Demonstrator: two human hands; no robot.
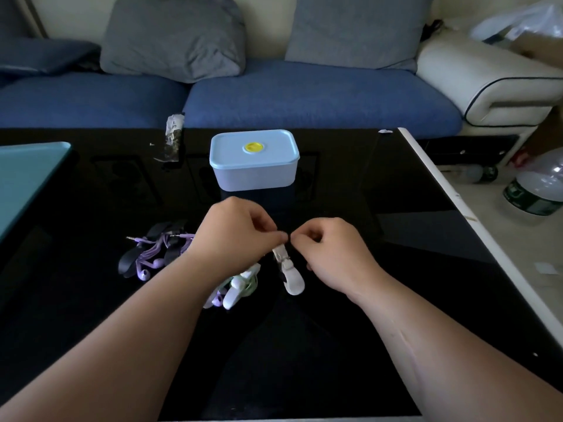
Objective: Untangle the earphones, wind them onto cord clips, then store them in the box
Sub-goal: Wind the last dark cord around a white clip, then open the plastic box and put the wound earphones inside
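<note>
Two hands were counted, the left hand (pixel 237 236) and the right hand (pixel 332 254), with one lidded box (pixel 254 178) at 12 o'clock from them and one teal tray (pixel 27 172) at 10 o'clock. Two white cord clips (pixel 294 281) lay at 6 o'clock. About three black cord clips (pixel 127 264) sat at 9 o'clock in one tangle of purple earphones (pixel 149 253) showing two plugs; the number of sets could not be told. Beyond were two grey cushions (pixel 173 35), one wrapper (pixel 173 138) and, at 2 o'clock, two bottles (pixel 539 187).
</note>
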